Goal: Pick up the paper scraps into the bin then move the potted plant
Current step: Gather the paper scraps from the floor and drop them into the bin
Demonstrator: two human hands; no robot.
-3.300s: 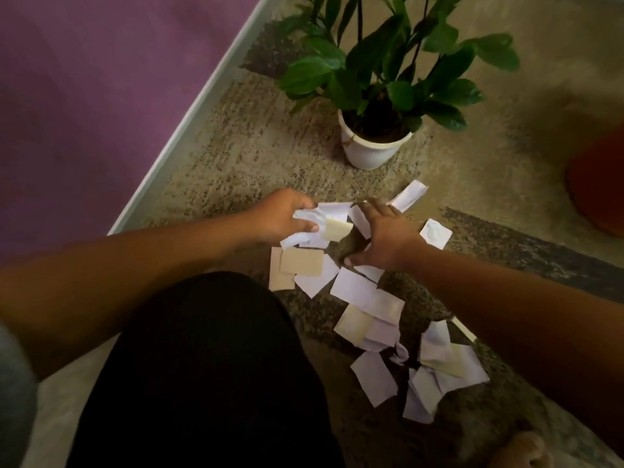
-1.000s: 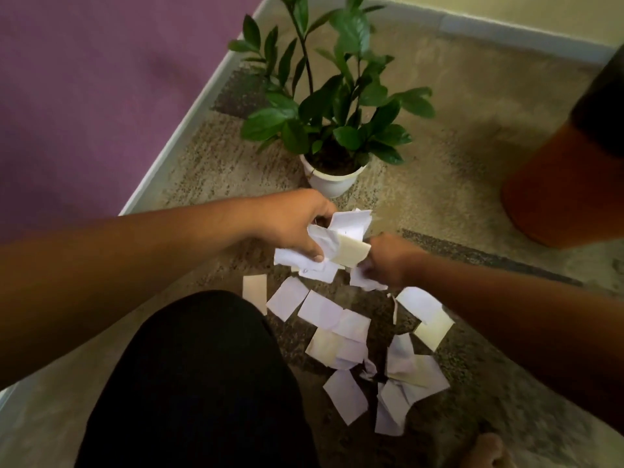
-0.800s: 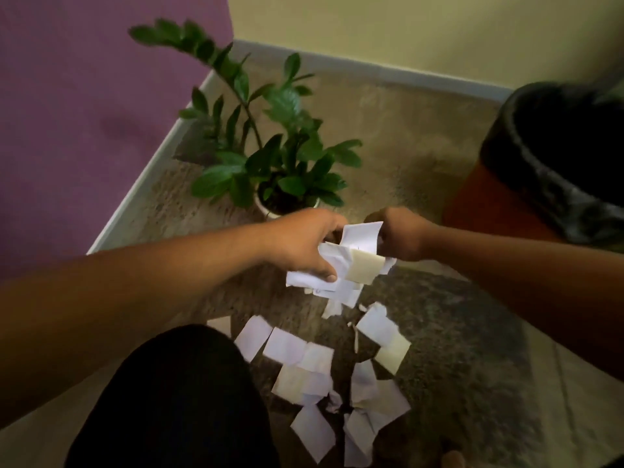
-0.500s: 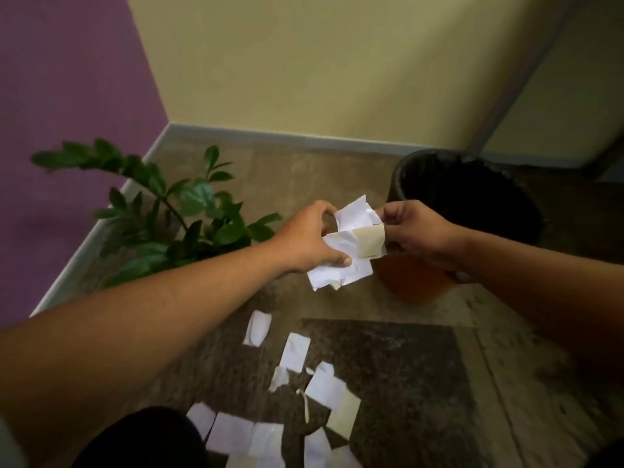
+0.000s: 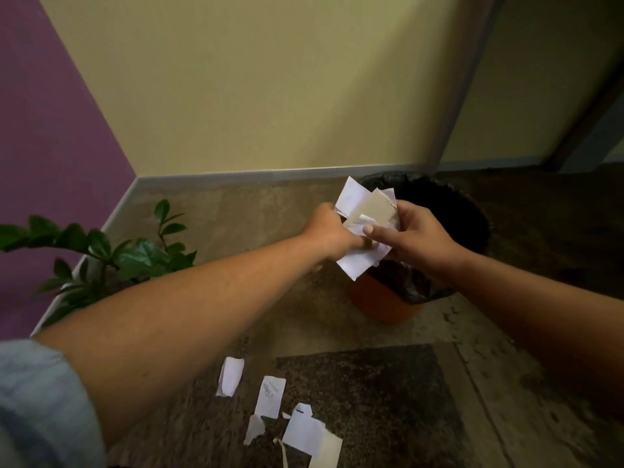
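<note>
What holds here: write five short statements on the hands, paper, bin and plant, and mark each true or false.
1. Both the left hand and the right hand grip one bundle of white and beige paper scraps. True.
2. The bundle is held off the speckled stone floor, close to the round orange bin. True.
3. The bin has no liner. False: a black plastic bag lines it.
4. All paper is off the floor. False: several loose white paper scraps lie on it.
5. The green leafy potted plant stands right of the bin. False: it stands left of it.

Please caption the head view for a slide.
Left hand and right hand hold paper scraps over the bin; other scraps lie on the floor.
</note>
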